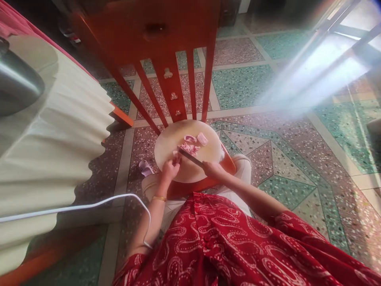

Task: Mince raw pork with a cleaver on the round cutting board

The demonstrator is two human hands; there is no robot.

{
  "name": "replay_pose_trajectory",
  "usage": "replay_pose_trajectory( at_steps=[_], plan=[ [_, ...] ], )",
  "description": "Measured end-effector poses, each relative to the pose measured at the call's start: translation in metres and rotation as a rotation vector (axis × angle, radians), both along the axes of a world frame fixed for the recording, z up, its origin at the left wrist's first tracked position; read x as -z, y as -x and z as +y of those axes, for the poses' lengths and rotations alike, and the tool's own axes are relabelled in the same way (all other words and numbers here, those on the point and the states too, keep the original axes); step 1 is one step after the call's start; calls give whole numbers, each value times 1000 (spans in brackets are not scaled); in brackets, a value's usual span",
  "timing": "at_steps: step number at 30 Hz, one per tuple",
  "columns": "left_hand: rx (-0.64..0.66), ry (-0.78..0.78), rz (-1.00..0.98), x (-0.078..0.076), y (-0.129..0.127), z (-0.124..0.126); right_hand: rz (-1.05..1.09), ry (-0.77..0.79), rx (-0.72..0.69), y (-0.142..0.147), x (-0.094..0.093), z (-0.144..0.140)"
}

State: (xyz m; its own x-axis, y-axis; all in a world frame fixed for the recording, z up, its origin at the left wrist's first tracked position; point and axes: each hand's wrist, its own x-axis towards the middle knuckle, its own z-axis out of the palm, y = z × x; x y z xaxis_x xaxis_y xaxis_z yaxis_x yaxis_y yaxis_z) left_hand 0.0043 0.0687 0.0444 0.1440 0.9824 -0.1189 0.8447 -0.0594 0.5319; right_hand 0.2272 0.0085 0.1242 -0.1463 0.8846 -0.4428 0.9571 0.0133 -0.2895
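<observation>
A round pale cutting board (pixel 166 139) rests on the seat of a red-brown wooden chair (pixel 175 190) in front of me. My right hand (pixel 213 170) grips a knife (pixel 192 157) by its handle, the blade pointing up and left across the board. Its tip touches a heap of thin pink meat strips (pixel 190 148). My left hand (pixel 171 168) is closed at the left of the blade, fingertips on a small piece of raw meat (pixel 175 153). Two larger meat pieces (pixel 202 138) lie beyond the heap.
A table with a pleated cream cloth (pixel 59 151) stands at the left, bearing a shiny metal vessel (pixel 18 79). A white cable (pixel 89 205) runs from the left to my left arm. The chair's slatted back (pixel 169 87) rises behind the board. A slipper (pixel 145 168) lies on the tiled floor.
</observation>
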Motion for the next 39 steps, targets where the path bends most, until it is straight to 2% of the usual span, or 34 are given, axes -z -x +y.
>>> replay_pose_trajectory(
  at_steps=[4,7,10,14,16,18,20,22,24,28,32,35,39],
  plan=[
    [206,-230,100,12,-19,-27,-32,24,-13,6,1,-3],
    [266,-260,127,11,-18,-32,-64,43,-8,3,5,-2],
    [268,-268,121,6,-11,-18,-94,53,12,0,10,-2],
    [453,-258,120,-2,1,17,-77,71,44,-2,13,-1],
    [511,-225,194,-3,6,31,-69,71,38,-2,14,-2],
    [463,-203,309,-2,11,36,-70,72,36,-2,14,-2],
    [346,-181,388,0,14,33,-80,80,45,-2,14,-2],
    [247,-170,411,3,14,26,-83,82,48,-2,14,-2],
    [216,-174,413,5,12,19,-87,88,48,-2,13,-2],
    [235,-146,459,3,10,18,-59,75,50,2,6,1],
    [340,-126,519,-8,26,28,132,67,35,13,2,10],
    [437,-119,460,-12,45,29,195,107,11,22,5,17],
    [521,-38,311,-10,53,13,73,89,-5,23,11,21]
  ],
)
